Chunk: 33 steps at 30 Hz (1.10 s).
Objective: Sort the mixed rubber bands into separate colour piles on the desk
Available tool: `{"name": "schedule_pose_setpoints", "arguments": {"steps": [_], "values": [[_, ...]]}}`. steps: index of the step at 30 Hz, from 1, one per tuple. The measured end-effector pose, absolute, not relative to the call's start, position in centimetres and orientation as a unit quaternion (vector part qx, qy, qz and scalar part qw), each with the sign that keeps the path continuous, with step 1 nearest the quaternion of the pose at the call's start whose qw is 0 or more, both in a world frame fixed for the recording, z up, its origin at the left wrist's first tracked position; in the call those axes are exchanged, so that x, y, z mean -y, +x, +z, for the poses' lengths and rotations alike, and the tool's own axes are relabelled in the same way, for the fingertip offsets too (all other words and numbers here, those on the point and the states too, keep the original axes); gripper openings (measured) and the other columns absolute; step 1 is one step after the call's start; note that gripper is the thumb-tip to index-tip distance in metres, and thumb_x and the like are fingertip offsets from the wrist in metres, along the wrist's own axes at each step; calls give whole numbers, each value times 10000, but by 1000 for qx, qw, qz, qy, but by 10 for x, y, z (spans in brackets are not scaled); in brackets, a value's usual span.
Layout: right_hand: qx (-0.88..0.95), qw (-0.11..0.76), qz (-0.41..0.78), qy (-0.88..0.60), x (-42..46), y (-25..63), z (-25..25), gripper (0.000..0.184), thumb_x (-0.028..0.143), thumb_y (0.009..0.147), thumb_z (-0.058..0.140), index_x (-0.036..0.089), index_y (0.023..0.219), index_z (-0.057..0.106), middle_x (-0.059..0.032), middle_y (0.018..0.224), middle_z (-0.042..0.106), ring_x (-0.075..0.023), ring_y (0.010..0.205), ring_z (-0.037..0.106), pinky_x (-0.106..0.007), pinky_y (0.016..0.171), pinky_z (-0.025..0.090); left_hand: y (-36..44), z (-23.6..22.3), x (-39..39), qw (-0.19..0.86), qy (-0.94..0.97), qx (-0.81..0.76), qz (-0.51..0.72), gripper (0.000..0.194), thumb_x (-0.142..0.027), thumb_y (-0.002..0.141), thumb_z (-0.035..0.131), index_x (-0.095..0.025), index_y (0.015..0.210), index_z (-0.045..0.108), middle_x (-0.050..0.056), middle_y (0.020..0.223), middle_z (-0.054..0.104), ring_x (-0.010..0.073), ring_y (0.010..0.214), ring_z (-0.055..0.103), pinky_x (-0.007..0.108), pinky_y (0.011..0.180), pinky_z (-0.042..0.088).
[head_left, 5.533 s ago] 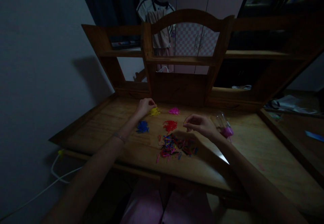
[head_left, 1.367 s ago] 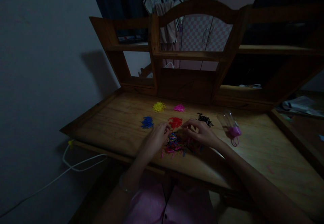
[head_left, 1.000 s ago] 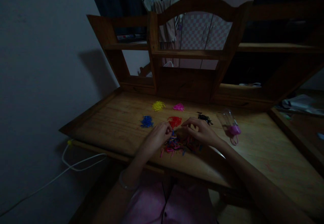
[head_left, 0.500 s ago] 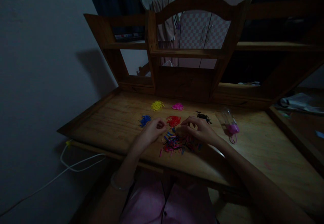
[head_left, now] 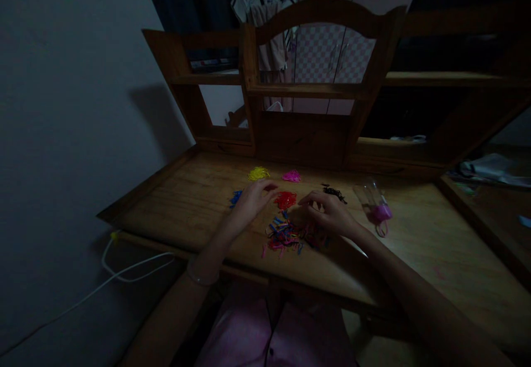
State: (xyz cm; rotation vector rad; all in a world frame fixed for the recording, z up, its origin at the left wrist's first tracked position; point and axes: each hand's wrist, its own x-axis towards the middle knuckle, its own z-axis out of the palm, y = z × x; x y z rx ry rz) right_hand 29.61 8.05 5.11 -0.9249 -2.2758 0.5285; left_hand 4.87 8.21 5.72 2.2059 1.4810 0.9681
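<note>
A: hands?
B: left hand (head_left: 252, 200) curved, thumb and forefinger slightly apart, nothing visible between them. right hand (head_left: 327, 211) curled, fingertips close together; can't tell if it's pinching a band
A: near them?
B: red pile (head_left: 285, 200) between the hands, mixed pile (head_left: 284, 236) on the near side. blue pile (head_left: 235, 198) partly hidden by left hand, yellow pile (head_left: 259, 173) just beyond it. pink pile (head_left: 291, 176) behind red, black pile (head_left: 334, 194) just past right hand
A: further out?
B: bottle (head_left: 376, 197) with purple cap (head_left: 382, 211), looks on its side, right part of the counter (head_left: 178, 201)
A: risks?
B: low left hand could drag blue into red, gap's small. right knuckles could scatter black. dim light could get dark blue read as black. a bump from right forearm (head_left: 384, 253) could roll the bottle
</note>
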Motion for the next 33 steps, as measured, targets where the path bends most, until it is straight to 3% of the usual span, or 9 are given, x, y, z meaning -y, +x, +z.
{"name": "schedule_pose_setpoints", "arguments": {"steps": [9, 17, 27, 33], "values": [[899, 232, 249, -275, -75, 287, 39, 276, 150, 843, 556, 228, 1064, 703, -63, 1026, 665, -201, 931, 609, -322, 840, 467, 55, 47, -52, 152, 861, -411, 259, 260, -141, 870, 553, -270, 1062, 674, 45, 1039, 586, 197, 1039, 535, 312, 911, 440], [906, 210, 268, -250, -73, 288, 40, 297, 114, 815, 552, 234, 1027, 722, -64, 1075, 629, -203, 980, 593, -340, 889, 464, 56, 45, -56, 119, 873, -412, 232, 220, -140, 858, 558, -258, 1010, 665, 50, 1033, 555, 217, 1029, 502, 343, 911, 420], [885, 273, 237, -293, -75, 287, 48, 287, 67, 785, 524, 207, 927, 731, -41, 927, 658, -182, 885, 599, -300, 815, 448, 59, 52, -63, 105, 904, -376, 173, 142, -120, 883, 485, -209, 935, 582, 54, 1033, 523, 212, 1004, 459, 333, 881, 392], [853, 341, 205, -339, -79, 292, 46, 214, 101, 812, 533, 185, 883, 716, -41, 891, 665, -172, 848, 606, -283, 784, 439, 66, 64, -54, 198, 898, -349, 183, 104, -168, 918, 453, -187, 942, 553, 59, 1016, 547, 198, 993, 478, 334, 914, 396]]}}
